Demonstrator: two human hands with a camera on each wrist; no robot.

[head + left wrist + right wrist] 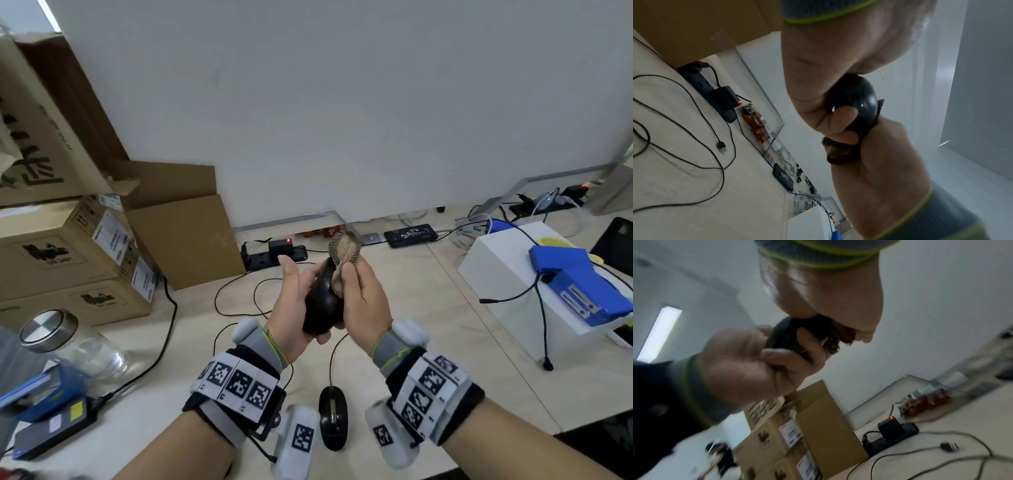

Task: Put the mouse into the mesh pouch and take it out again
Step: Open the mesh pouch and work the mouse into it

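A black mouse [322, 303] is held above the desk, gripped in my left hand [296, 294] with the fingers curled round its body. My right hand [363, 294] pinches a brown mesh pouch [344, 251] against the mouse's far end. The pouch stands bunched above the mouse, and most of the mouse shows outside it. In the left wrist view my left hand [830, 116] wraps the mouse [861, 100], with the pouch [838, 154] under my right hand [884, 154]. The right wrist view shows my right hand [830, 301], the pouch [840, 337], the mouse [785, 337] and my left hand [748, 363].
A second, wired black mouse [333, 418] lies on the desk below my wrists. Cardboard boxes [68, 260] are stacked at the left, with a glass jar [68, 339] in front. A power strip [274, 255] and loose cables lie behind; a white box [513, 270] with a blue device [582, 284] stands right.
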